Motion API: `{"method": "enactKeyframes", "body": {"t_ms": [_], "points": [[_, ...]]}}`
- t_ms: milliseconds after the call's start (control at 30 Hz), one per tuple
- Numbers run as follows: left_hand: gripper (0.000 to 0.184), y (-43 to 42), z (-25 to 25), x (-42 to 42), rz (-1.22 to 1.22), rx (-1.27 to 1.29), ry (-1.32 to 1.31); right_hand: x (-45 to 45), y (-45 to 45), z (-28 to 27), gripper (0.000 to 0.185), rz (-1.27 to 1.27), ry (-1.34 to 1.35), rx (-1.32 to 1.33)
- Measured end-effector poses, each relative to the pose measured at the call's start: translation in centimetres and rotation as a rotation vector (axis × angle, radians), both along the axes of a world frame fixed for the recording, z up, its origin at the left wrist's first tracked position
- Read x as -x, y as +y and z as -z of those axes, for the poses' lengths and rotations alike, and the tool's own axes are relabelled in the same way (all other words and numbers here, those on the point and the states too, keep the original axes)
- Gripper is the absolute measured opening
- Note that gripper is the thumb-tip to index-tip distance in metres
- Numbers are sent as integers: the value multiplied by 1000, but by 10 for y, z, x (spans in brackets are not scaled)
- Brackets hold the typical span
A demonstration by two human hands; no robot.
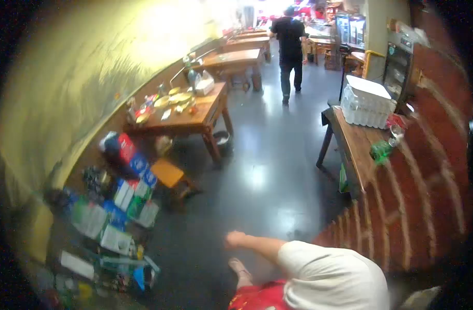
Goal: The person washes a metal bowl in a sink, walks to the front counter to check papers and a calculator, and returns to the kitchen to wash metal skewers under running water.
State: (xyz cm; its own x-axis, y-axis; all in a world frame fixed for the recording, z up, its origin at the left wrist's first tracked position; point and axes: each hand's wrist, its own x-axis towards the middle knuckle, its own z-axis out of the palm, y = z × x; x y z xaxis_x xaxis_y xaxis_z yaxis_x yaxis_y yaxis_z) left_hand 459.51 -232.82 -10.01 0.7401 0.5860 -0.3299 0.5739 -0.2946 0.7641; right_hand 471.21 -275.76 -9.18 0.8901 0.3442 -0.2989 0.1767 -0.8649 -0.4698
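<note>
The right hand (235, 239) reaches forward above the dark floor (254, 201), its fingers seemingly curled; blur leaves me unable to tell whether they are closed or parted, and no object shows in them. Behind it come the white sleeve (303, 258), red clothing (257, 299) and a foot (239, 268). Nothing touches the hand — the nearest things are the spread of cartons (147, 213) to its left and the orange stool (167, 173) just beyond them.

Farther out, a dish-laden table (214, 101) stands by the wall, a side table (359, 142) bears a pack of clear bottles (368, 109), and a person in black (289, 41) is in the aisle, back turned.

A foot could catch the stool or a stray carton if a step strays left; a bumped side table might shed the green item (381, 151) near its edge.

The left hand is out of view — and glare swallows the far end, while the lower-left clutter blurs beyond naming.
</note>
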Motion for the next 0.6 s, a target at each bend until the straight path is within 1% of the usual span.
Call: {"method": "enactKeyframes", "body": {"t_ms": [33,67,100,133,167,200,233,267,300,333,367,433,467,500,533,567,600], "points": [[17,0,2,-43,-11,4,-14,-31,-11,26,40,31,23,-5],[17,4,4,-86,-16,9,-34,-36,-29,-22,39,149,75,-40],[17,-3,7,-138,-15,29,-52,-67,-50,34,36,145,63,-18],[16,-8,9,-178,-30,59,-56,-82,-83,85,36,140,46,-168],[16,-18,9,-219,-42,79,-62,-89,-119,108,36,112,227,3],[16,-28,13,-265,-37,102,-75,-77,-150,62,37,339,474,113],[16,-40,15,-312,-24,118,-96,-61,-186,77,37,479,354,210],[15,-53,17,-359,1,142,-125,-53,-230,114,38,640,455,178],[15,-67,19,-409,21,167,-166,-46,-261,63,38,675,579,173],[15,-84,20,-459,53,201,-222,-37,-288,51,37,892,664,207],[15,-107,20,-514,106,246,-297,-17,-330,82,53,997,635,147],[14,-177,17,-646,263,408,-501,14,-379,81,54,1145,579,215],[14,-222,11,-708,366,483,-608,30,-401,81,55,1166,568,220],[18,-298,-43,-741,386,522,-557,33,-415,82,50,1342,667,284],[22,-363,-65,-780,563,562,-562,52,-439,109,48,1329,601,329],[22,-436,-104,-783,703,370,-582,46,-444,106,47,1360,673,284],[22,-491,-105,-795,886,329,-690,33,-455,99,47,1361,717,269]]}}
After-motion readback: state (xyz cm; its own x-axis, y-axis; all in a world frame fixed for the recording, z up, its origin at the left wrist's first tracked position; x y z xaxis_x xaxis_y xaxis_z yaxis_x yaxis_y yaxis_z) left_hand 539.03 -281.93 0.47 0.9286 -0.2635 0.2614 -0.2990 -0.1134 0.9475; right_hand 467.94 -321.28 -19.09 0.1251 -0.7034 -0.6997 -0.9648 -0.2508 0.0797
